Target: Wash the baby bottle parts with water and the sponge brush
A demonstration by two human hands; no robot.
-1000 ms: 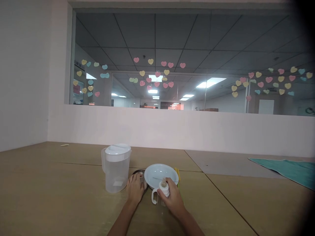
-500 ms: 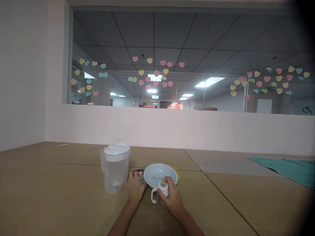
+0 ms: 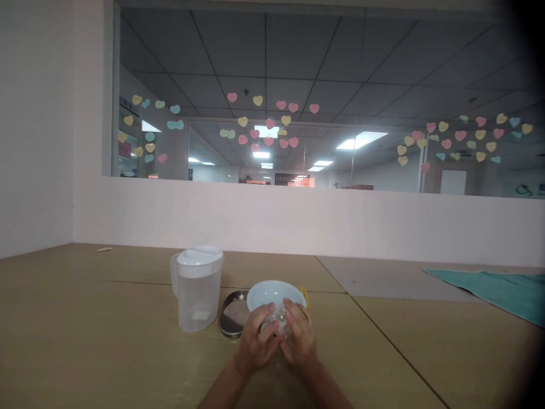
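Note:
My left hand [image 3: 255,343] and my right hand [image 3: 301,343] are close together in front of the bowl, fingers curled around a clear domed cap [image 3: 279,321]. The cap sits between my fingertips, dome upward. The white baby bottle with its handle, seen earlier in my right hand, is now hidden behind my hands and under the cap. Just beyond my hands is a pale blue-white bowl [image 3: 267,291], partly covered by my fingers. A round metal tray [image 3: 226,329] lies to the left of my left hand.
A lidded translucent pitcher [image 3: 198,298] stands left of the tray. A yellow-handled object [image 3: 304,293] shows behind the bowl's right edge. A teal cloth [image 3: 498,292] lies at the far right. Behind the wooden table [image 3: 106,341] is a wall with a window.
My left hand has left the metal tray with the clear cap and moved right to meet my right hand. The cap now covers where the bottle's spout showed.

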